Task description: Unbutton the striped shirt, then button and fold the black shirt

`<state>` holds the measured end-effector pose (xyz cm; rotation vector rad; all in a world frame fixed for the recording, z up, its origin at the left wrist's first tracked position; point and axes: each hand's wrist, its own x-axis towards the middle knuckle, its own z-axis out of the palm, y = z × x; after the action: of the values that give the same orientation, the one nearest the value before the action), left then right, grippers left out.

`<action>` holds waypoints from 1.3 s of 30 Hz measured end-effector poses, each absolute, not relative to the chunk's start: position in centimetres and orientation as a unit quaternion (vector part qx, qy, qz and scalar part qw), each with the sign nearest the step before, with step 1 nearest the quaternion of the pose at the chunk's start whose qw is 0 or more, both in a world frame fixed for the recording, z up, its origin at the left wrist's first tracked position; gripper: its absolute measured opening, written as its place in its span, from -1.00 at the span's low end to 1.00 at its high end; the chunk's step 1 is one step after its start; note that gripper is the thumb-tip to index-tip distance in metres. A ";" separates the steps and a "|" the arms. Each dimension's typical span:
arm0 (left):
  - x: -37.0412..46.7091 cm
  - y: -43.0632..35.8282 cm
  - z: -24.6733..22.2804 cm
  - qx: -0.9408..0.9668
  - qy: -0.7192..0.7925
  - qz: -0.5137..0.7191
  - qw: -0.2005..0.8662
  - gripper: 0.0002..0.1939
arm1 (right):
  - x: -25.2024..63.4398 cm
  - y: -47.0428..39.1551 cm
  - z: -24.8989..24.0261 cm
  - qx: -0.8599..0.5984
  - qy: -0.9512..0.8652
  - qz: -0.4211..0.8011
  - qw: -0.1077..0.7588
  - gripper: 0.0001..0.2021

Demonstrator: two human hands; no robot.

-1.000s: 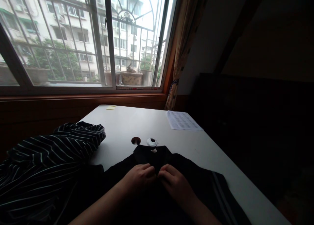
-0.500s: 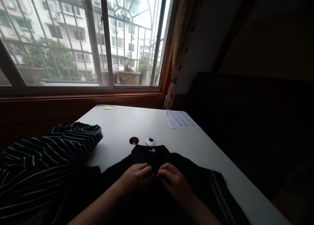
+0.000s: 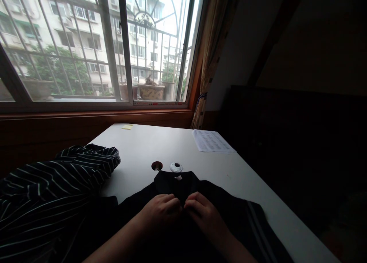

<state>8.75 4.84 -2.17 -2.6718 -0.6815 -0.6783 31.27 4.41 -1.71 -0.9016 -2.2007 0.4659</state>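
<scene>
Garment work at the placket: black shirt (image 3: 229, 213) spread flat on the white bench (image 3: 143, 148), collar pointing toward the window, with left hand (image 3: 160, 211) and right hand (image 3: 202, 213) meeting fingertip to fingertip just below the collar. Grip of each hand narrow and pinched on the shirt front, probably at a button or fastening, though too dark there to confirm. Judged an early stage: sleeves still spread, no fold visible; striped garment (image 3: 57, 179) heaped apart at the left, cable hole (image 3: 156, 166) and its loose cap (image 3: 176, 167) just beyond the collar, printed sheet (image 3: 213, 141) farther off.
</scene>
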 end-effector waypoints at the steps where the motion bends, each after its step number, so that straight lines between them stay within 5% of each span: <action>1: 8.8 4.8 -2.2 -0.927 -0.240 -0.252 0.142 -0.74 | 31.2 4.4 -1.6 -0.349 -0.850 0.185 0.350 -0.84; 39: 9.1 4.2 -1.5 -0.918 -0.250 -0.297 0.075 -0.73 | 31.4 4.5 -1.8 -0.373 -0.827 0.231 0.351 -0.64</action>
<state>9.14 4.18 -1.51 -2.7542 -0.7512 -0.8911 31.39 4.52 -1.77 -0.9643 -2.1414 0.5978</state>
